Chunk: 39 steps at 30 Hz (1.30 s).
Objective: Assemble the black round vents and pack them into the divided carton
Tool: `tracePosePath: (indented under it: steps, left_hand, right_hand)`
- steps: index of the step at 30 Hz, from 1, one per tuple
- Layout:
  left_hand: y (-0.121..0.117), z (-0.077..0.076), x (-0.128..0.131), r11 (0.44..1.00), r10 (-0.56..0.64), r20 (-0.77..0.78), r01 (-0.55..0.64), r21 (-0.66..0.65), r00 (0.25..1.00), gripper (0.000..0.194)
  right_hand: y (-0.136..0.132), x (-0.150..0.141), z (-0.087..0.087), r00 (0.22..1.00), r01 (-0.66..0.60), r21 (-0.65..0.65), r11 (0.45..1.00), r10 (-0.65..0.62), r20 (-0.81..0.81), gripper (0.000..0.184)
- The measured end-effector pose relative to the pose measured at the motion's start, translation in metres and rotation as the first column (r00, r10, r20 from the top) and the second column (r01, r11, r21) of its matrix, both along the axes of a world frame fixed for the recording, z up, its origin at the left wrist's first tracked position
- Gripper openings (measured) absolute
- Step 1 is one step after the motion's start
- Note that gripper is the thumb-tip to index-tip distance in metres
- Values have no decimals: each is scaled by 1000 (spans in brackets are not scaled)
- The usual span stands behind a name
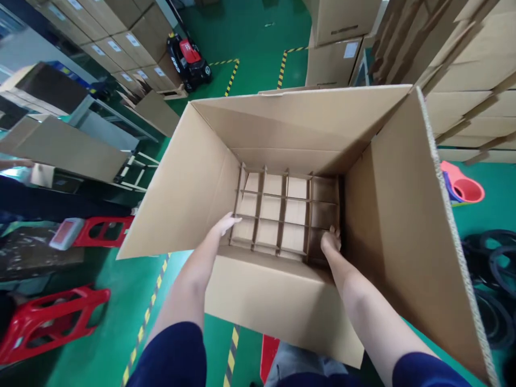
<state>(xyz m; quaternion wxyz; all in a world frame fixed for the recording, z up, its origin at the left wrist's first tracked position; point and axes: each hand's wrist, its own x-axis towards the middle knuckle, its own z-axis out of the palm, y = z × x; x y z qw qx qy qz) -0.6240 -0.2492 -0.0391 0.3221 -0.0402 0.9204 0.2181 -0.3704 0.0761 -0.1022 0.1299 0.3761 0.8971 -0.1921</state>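
A large open cardboard box (193, 177) stands in front of me with its flaps spread outward. At its bottom sits a cardboard divider grid (282, 212) of several cells. Both my arms reach down inside. My left hand (224, 223) rests at the grid's left edge, fingers extended against the outer strip. My right hand (331, 241) is at the grid's near right corner, fingers curled down over a partition; what they grip is partly hidden.
Green floor (258, 48) with yellow-black tape lines. Stacked cardboard boxes (121, 37) at back left, more cartons (467, 70) at right. Red plastic stools (48, 317) on the left, a red machine (189, 59) beyond, black rings (492, 269) at right.
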Motion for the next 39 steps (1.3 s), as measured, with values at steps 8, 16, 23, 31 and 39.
tracePosePath:
  steps: [8, 16, 23, 31, 39]
  left_hand:
    - [43, -42, 15, 977, -160, -74, 147, -154, 984, 62]
    - [90, -24, -78, 977, -185, -336, 136, -164, 923, 77]
    - [124, -105, -126, 970, -193, -321, 129, -208, 927, 79]
    - [145, -125, -113, 953, -191, -336, 92, -289, 922, 90]
    - [143, -112, -134, 938, -249, -215, 180, -295, 944, 99]
  right_hand:
    - [-45, -23, 25, 999, 38, -104, 994, -35, 29, 32]
    - [-82, 38, 107, 869, -394, -146, 907, 316, -381, 21]
    - [-98, 104, 78, 610, -548, 122, 828, 495, -619, 30]
    - [-126, 95, 71, 629, -275, 176, 945, 315, -710, 22]
    - [-140, 92, 69, 613, -149, 152, 977, 212, -761, 28]
